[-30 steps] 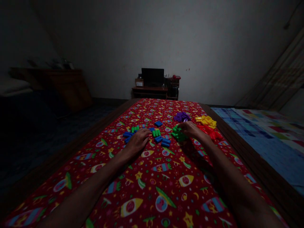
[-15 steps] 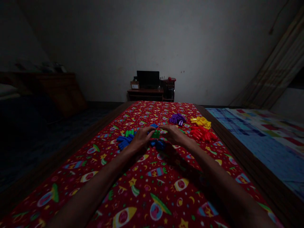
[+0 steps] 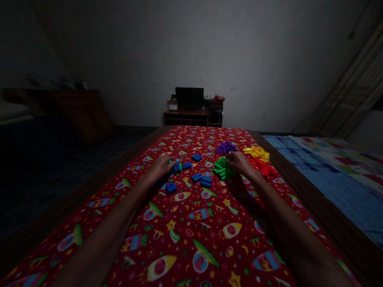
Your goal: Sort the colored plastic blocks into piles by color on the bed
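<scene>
Flanking the green pile (image 3: 222,170) — apparently grouped by colour: right hand (image 3: 240,162) close, left hand (image 3: 159,168) farther; cannot tell either grip's closure.

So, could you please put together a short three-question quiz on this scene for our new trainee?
1. Multiple choice: which hand is at the green pile?
A. left
B. right
2. True or false: the yellow pile lies farther from the camera than the red pile.
3. Fill in: just beyond the green pile lies a pile of ____ pieces.

Key:
1. B, the right hand.
2. True.
3. Purple; that is the purple pile.
</scene>
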The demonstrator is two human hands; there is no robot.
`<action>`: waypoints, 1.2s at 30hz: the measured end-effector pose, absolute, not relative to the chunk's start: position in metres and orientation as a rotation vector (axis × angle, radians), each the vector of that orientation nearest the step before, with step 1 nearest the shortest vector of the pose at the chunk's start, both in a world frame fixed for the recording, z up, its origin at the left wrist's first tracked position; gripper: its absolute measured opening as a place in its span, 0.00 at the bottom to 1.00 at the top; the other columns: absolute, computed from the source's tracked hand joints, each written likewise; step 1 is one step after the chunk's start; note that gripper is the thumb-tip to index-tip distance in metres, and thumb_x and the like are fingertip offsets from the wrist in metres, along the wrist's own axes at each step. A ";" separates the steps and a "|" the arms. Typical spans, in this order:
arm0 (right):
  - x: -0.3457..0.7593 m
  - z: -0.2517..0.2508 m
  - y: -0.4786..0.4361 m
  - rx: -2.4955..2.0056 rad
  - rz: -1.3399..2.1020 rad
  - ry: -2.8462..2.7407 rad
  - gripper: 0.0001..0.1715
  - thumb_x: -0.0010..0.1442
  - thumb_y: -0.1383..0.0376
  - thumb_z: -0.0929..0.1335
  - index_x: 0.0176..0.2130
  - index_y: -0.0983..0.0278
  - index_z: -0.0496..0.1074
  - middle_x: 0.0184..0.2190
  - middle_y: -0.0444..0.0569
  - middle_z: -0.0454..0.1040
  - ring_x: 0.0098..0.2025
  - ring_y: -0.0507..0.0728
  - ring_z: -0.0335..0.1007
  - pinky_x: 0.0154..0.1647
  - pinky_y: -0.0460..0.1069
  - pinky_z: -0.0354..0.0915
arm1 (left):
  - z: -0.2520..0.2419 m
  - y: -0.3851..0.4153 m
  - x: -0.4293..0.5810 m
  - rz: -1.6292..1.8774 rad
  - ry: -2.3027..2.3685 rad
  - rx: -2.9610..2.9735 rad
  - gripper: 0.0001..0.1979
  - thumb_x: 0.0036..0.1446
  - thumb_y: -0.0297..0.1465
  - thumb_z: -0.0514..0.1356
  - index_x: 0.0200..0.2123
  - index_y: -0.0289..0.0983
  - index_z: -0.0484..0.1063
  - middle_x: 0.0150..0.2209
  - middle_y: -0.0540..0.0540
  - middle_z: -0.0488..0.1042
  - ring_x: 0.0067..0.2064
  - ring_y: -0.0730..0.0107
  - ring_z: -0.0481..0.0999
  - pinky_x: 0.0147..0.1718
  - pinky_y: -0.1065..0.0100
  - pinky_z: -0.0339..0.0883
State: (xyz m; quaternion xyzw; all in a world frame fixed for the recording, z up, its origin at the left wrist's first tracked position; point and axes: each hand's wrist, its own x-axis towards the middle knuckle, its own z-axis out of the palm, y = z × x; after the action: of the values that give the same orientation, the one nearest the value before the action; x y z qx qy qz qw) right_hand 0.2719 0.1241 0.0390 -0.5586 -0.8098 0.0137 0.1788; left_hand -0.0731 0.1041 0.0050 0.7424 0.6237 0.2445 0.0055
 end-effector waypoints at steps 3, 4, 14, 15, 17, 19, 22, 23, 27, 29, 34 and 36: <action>0.271 0.037 0.124 -1.553 -0.048 -2.227 0.14 0.59 0.68 0.63 0.35 0.68 0.77 0.31 0.54 0.77 0.30 0.53 0.67 0.28 0.46 0.50 | 0.005 0.108 -0.084 0.662 2.007 2.234 0.16 0.54 0.39 0.56 0.39 0.37 0.78 0.46 0.39 0.78 0.49 0.52 0.75 0.51 0.61 0.66; 0.269 0.039 0.123 -1.527 -0.074 -2.215 0.14 0.59 0.68 0.62 0.34 0.68 0.77 0.30 0.54 0.76 0.30 0.53 0.67 0.28 0.46 0.51 | 0.006 0.109 -0.086 0.645 2.013 2.202 0.17 0.54 0.40 0.56 0.41 0.37 0.78 0.48 0.39 0.78 0.51 0.51 0.75 0.52 0.61 0.65; 0.254 0.053 0.106 -1.393 -0.144 -2.261 0.16 0.59 0.70 0.60 0.32 0.67 0.77 0.29 0.54 0.76 0.30 0.54 0.68 0.30 0.46 0.52 | 0.003 0.108 -0.099 0.725 2.012 1.991 0.18 0.45 0.33 0.61 0.41 0.36 0.78 0.45 0.42 0.80 0.47 0.56 0.77 0.46 0.65 0.70; 0.253 0.053 0.105 -1.385 -0.139 -2.266 0.16 0.59 0.70 0.61 0.33 0.67 0.77 0.29 0.55 0.76 0.30 0.55 0.68 0.30 0.46 0.53 | 0.004 0.109 -0.100 0.758 2.013 1.979 0.19 0.44 0.33 0.62 0.42 0.36 0.78 0.44 0.42 0.80 0.46 0.55 0.78 0.45 0.65 0.70; 0.250 0.053 0.103 -1.353 -0.106 -2.268 0.16 0.60 0.69 0.61 0.35 0.67 0.78 0.30 0.55 0.77 0.31 0.55 0.69 0.31 0.46 0.54 | 0.009 0.111 -0.100 0.837 2.020 1.959 0.22 0.45 0.34 0.62 0.45 0.35 0.76 0.45 0.42 0.79 0.45 0.56 0.78 0.43 0.64 0.71; 0.245 0.054 0.099 -1.297 -0.040 -2.263 0.16 0.60 0.69 0.61 0.37 0.67 0.78 0.31 0.55 0.78 0.32 0.55 0.70 0.32 0.46 0.56 | 0.018 0.112 -0.096 1.001 1.978 1.913 0.23 0.45 0.35 0.63 0.47 0.35 0.75 0.44 0.42 0.79 0.44 0.57 0.78 0.42 0.63 0.72; 0.234 0.056 0.089 -1.148 0.137 -2.254 0.17 0.62 0.65 0.62 0.40 0.68 0.78 0.32 0.55 0.78 0.32 0.55 0.71 0.33 0.45 0.59 | 0.033 0.105 -0.073 1.261 1.723 1.831 0.24 0.42 0.37 0.66 0.44 0.34 0.76 0.40 0.43 0.80 0.41 0.60 0.78 0.40 0.63 0.72; 0.229 0.057 0.085 -1.081 0.223 -2.242 0.17 0.63 0.63 0.62 0.42 0.68 0.78 0.33 0.55 0.79 0.32 0.55 0.71 0.33 0.45 0.60 | 0.038 0.101 -0.060 1.293 1.603 1.826 0.24 0.41 0.37 0.67 0.44 0.34 0.76 0.39 0.43 0.80 0.40 0.61 0.78 0.40 0.62 0.72; 0.213 0.059 0.074 -0.881 0.545 -2.198 0.21 0.62 0.59 0.63 0.48 0.68 0.75 0.37 0.53 0.79 0.33 0.54 0.73 0.33 0.45 0.62 | 0.046 0.078 -0.001 1.222 1.233 1.887 0.28 0.42 0.34 0.68 0.49 0.36 0.73 0.37 0.46 0.79 0.37 0.64 0.78 0.38 0.63 0.73; 0.212 0.062 0.074 -0.899 0.581 -2.253 0.18 0.61 0.62 0.63 0.44 0.69 0.77 0.32 0.51 0.79 0.30 0.53 0.72 0.30 0.44 0.61 | 0.048 0.070 0.019 1.190 1.139 1.963 0.29 0.44 0.34 0.67 0.52 0.38 0.70 0.37 0.47 0.78 0.37 0.65 0.78 0.38 0.63 0.73; 0.236 0.068 0.092 -1.145 0.332 -2.281 0.16 0.58 0.66 0.63 0.35 0.70 0.78 0.27 0.50 0.77 0.28 0.52 0.69 0.28 0.44 0.56 | 0.035 0.078 0.006 1.222 1.365 2.206 0.21 0.53 0.36 0.61 0.51 0.36 0.71 0.43 0.43 0.77 0.43 0.62 0.77 0.45 0.60 0.71; 0.253 0.068 0.104 -1.298 0.215 -2.220 0.16 0.57 0.66 0.63 0.35 0.70 0.79 0.27 0.51 0.77 0.29 0.53 0.70 0.28 0.44 0.57 | 0.022 0.087 -0.014 1.213 1.595 2.302 0.17 0.56 0.35 0.58 0.47 0.35 0.73 0.45 0.39 0.76 0.47 0.59 0.75 0.50 0.58 0.67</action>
State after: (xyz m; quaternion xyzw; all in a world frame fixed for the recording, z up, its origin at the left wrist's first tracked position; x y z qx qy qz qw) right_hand 0.2534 0.1036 0.0676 -0.4834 -0.8266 0.0802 0.2769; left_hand -0.0139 0.0869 0.0222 0.7534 0.5221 0.3971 0.0449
